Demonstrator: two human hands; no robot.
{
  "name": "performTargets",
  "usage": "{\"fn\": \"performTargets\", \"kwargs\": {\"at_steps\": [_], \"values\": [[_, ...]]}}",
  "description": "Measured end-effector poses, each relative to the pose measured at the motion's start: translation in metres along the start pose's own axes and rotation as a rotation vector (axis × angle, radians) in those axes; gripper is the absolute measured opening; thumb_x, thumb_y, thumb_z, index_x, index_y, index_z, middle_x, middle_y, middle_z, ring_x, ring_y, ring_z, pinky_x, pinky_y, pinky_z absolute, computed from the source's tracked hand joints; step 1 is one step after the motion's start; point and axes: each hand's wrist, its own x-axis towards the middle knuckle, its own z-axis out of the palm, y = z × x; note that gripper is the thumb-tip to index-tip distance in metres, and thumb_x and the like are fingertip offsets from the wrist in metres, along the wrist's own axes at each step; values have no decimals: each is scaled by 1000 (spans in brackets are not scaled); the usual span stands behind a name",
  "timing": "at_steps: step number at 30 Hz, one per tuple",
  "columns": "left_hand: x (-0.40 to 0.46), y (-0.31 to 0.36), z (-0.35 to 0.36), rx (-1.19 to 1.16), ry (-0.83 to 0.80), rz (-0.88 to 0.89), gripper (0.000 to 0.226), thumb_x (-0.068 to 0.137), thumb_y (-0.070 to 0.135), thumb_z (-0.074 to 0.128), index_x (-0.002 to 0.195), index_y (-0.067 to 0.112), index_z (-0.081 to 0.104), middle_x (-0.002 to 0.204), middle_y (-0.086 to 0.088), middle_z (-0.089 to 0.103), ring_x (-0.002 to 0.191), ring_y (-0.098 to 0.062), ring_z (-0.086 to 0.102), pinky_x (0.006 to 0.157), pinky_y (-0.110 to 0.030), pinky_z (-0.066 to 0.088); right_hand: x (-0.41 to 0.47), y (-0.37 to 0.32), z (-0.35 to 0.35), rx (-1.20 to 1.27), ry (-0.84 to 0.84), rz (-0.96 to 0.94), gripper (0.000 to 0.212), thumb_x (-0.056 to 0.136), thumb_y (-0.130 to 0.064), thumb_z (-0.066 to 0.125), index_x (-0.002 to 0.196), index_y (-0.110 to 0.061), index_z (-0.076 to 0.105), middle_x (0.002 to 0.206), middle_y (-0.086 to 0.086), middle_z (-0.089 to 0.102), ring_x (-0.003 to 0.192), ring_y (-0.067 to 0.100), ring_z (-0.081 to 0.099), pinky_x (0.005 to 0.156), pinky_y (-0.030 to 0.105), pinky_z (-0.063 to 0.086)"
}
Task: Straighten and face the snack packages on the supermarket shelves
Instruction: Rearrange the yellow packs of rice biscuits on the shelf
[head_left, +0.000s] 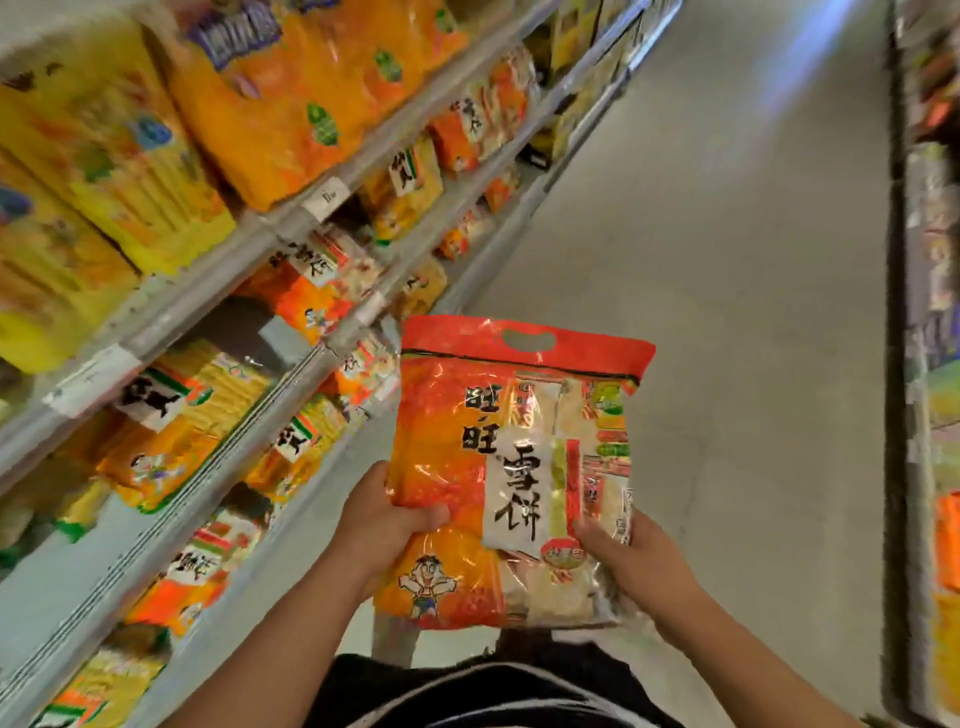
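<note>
I hold a large red and orange rice cracker bag (511, 467) upright in front of me, off the shelves, its printed front facing me and its red handle strip on top. My left hand (384, 525) grips its lower left edge, thumb across the front. My right hand (631, 561) grips the lower right edge, thumb on the clear window. To the left run the shelves (291, 218), stocked with similar orange and yellow snack bags (311, 291), some tilted.
Large yellow and orange bags (291, 98) fill the top shelf at the upper left. Price tags (327, 197) sit on the shelf rails. A grey aisle floor (727, 260) stretches ahead. Another shelf unit (930, 364) lines the right edge.
</note>
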Motion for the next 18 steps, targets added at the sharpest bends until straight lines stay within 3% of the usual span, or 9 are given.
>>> {"fn": "performTargets", "kwargs": {"at_steps": [4, 7, 11, 15, 18], "values": [[29, 33, 49, -50, -13, 13, 79, 45, 20, 92, 115, 29, 58, 102, 3, 75, 90, -21, 73, 82, -51, 57, 41, -14, -57, 50, -58, 4, 36, 76, -52, 72, 106, -32, 68, 98, -9, 75, 88, 12, 72, 87, 39, 54], [55, 54, 67, -62, -25, 6, 73, 46, 18, 93, 110, 29, 60, 102, 2, 75, 89, -22, 73, 77, -47, 58, 78, -23, -78, 68, -44, 37, 42, 74, -49, 75, 111, -30, 66, 99, -9, 75, 89, 12, 72, 87, 40, 54], [105, 85, 77, -82, -48, -2, 57, 62, 3, 88, 107, 26, 63, 97, 0, 76, 84, -22, 74, 76, -46, 58, 140, -49, -93, 109, -43, 81, 38, 78, -36, 77, 113, -28, 65, 99, -6, 75, 89, 15, 72, 83, 41, 55], [171, 123, 86, -85, -67, -17, 57, 63, 6, 89, 107, 28, 62, 96, 4, 76, 85, -19, 74, 79, -48, 59, 215, -98, -109, 116, -64, 174, 41, 63, -61, 74, 97, -39, 69, 95, -6, 76, 84, 16, 73, 75, 39, 52], [228, 160, 94, -76, -102, -18, 58, 61, 6, 90, 107, 30, 62, 95, 9, 76, 85, -15, 74, 79, -46, 59, 278, -133, -128, 90, -22, 191, 54, 55, -60, 77, 98, -28, 72, 89, -2, 76, 83, 21, 72, 76, 42, 53]]}}
